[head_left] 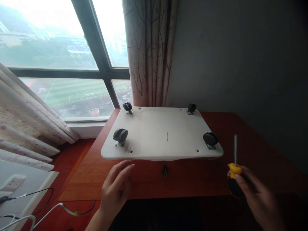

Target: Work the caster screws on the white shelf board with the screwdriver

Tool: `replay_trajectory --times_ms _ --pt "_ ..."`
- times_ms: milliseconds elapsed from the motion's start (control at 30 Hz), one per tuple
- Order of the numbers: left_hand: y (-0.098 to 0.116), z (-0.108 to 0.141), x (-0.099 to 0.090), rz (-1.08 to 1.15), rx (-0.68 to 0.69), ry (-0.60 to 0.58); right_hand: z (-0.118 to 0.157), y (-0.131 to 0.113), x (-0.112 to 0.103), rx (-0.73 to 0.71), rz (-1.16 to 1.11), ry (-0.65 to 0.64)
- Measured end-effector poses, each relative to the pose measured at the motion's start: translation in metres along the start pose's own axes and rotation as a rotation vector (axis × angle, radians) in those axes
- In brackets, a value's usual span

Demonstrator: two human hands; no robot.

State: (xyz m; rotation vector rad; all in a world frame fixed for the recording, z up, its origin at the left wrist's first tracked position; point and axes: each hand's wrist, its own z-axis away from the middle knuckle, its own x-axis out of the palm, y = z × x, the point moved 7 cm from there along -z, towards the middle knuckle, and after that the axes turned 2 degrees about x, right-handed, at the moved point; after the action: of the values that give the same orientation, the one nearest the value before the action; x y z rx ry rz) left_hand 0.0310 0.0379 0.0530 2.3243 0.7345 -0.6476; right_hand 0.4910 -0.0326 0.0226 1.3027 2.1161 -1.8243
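A screwdriver (235,170) with a yellow and black handle is gripped in my right hand (258,194), its metal shaft pointing up, to the right of the white board. My left hand (116,184) is by the board's front left edge, fingers loosely bent and apart, with nothing seen in them. The white board (154,128) lies flat, with black caster wheels fixed near its corners: front left (120,136), front right (210,139), back left (127,107) and back right (192,108). Several screws (165,171) lie in a small group before the board.
The board rests on a reddish-brown wooden table (81,183). Behind are a curtain (151,51), a window and a grey wall (231,57). At lower left, white and black cables (51,211) hang near a wall socket (14,183). Small dark holes dot the board.
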Motion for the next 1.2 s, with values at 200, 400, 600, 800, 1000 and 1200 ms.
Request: replay_trajectory --times_ms 200,400,600,800,1000,1200 --pt "-0.001 0.001 0.003 -0.014 0.019 -0.040 -0.002 -0.027 0.041 -0.249 0.149 -0.375" --pt "-0.001 0.000 0.006 -0.029 0.019 -0.074 0.002 -0.028 0.078 -0.385 0.287 -0.431" --pt "-0.006 0.003 0.004 -0.038 -0.009 -0.086 0.003 -0.028 0.092 -0.433 0.344 -0.434" --pt "-0.016 0.003 -0.001 -0.057 -0.065 -0.066 0.001 -0.027 0.096 -0.425 0.352 -0.411" --pt "-0.028 0.011 -0.014 -0.047 -0.076 -0.036 0.000 -0.028 0.095 -0.398 0.351 -0.428" --pt "-0.067 0.019 -0.052 -0.028 -0.329 0.199 -0.004 -0.027 0.087 -0.379 0.326 -0.394"
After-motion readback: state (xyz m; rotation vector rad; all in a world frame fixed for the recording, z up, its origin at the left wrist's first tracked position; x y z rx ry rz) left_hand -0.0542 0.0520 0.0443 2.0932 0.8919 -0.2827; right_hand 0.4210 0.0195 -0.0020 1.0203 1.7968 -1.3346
